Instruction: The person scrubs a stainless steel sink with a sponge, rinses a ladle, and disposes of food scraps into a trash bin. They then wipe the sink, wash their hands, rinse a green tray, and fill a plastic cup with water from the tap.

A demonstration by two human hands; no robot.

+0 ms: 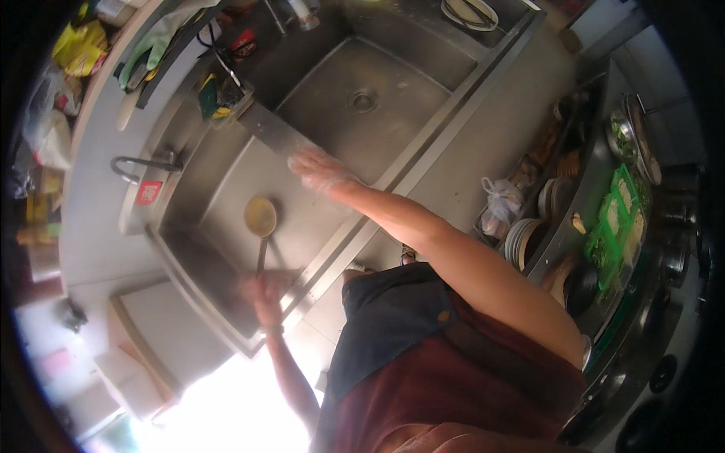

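My left hand [265, 291], motion-blurred, grips the handle of a long-handled round ladle or skimmer [260, 216]. Its yellowish head is over the near basin of a steel double sink [226, 187]. My right hand [320, 170] reaches over the steel divider [272, 130] between the two basins. A clear plastic glove seems to cover it. Its fingers are blurred, and I see no object in it; whether it touches the divider is unclear. A wire caddy [235, 110] with a green-and-yellow scouring sponge [210, 99] sits at the divider's far end.
A curved faucet [144, 163] rises behind the near basin. The far basin has a drain [362, 101]. A white coiled item [469, 14] rests beyond it. To my right, shelving holds stacked plates [524, 240], a knotted plastic bag [501, 201] and green baskets [612, 226] of food.
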